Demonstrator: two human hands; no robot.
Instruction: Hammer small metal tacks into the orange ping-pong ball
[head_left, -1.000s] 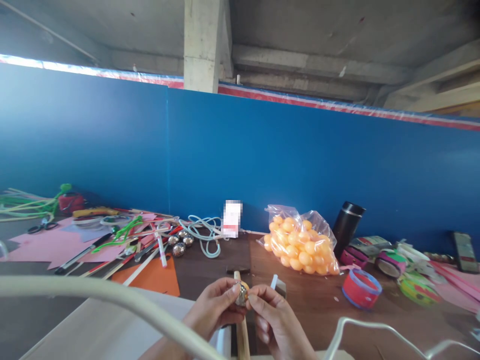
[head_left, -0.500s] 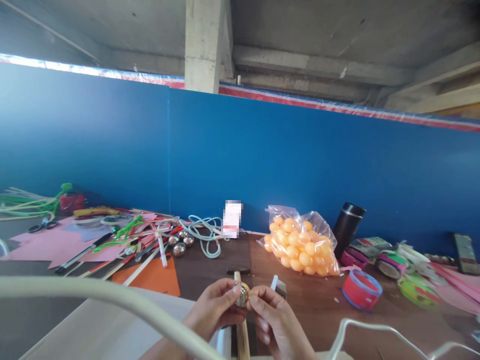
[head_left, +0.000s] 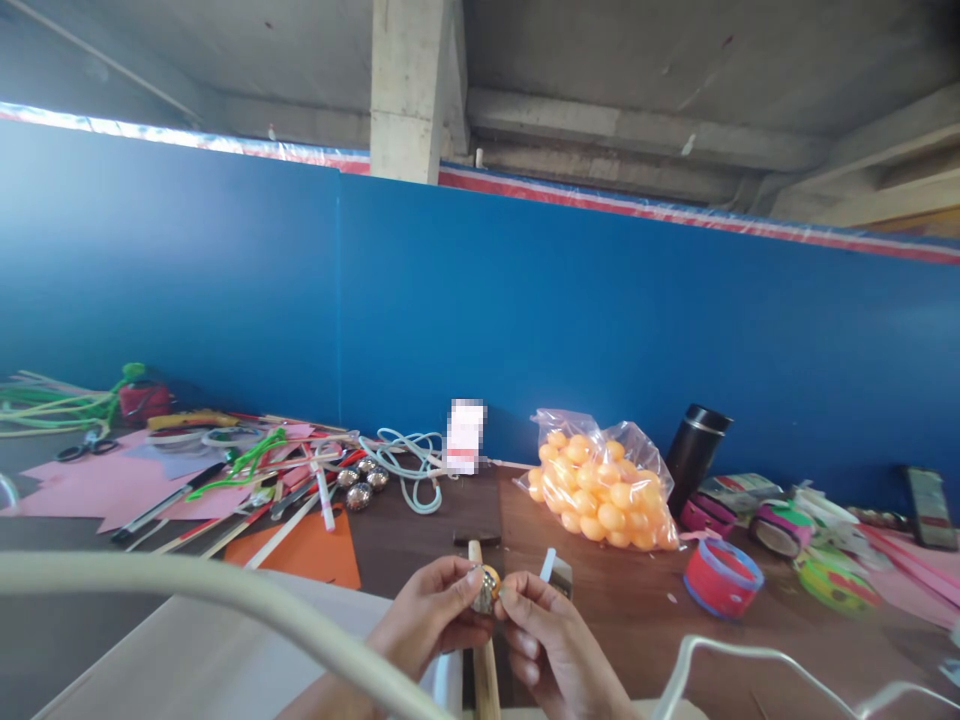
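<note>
My left hand (head_left: 444, 606) is closed around a shiny silver ball (head_left: 486, 592) with an orange reflection or patch near its top. My right hand (head_left: 541, 630) is closed at the ball's right side, thumb and forefinger pinched together; whatever lies between those fingertips is too small to make out. Beneath both hands lies a hammer, its wooden handle (head_left: 486, 668) running toward me and its dark head (head_left: 477, 538) pointing away. Several similar silver balls (head_left: 360, 494) rest in a cluster on the table to the left.
A clear bag of orange balls (head_left: 600, 490) stands behind my right hand, beside a black bottle (head_left: 697, 455). A red-and-blue tape roll (head_left: 724, 578) is at right. Pale blue cord (head_left: 412, 470), scissors (head_left: 86, 445) and coloured paper (head_left: 75, 485) lie leftward. A pale tube (head_left: 225, 600) crosses the foreground.
Very little differs. The pinched fingers of my right hand sit slightly farther right, and the ball in my left hand appears turned a touch.
</note>
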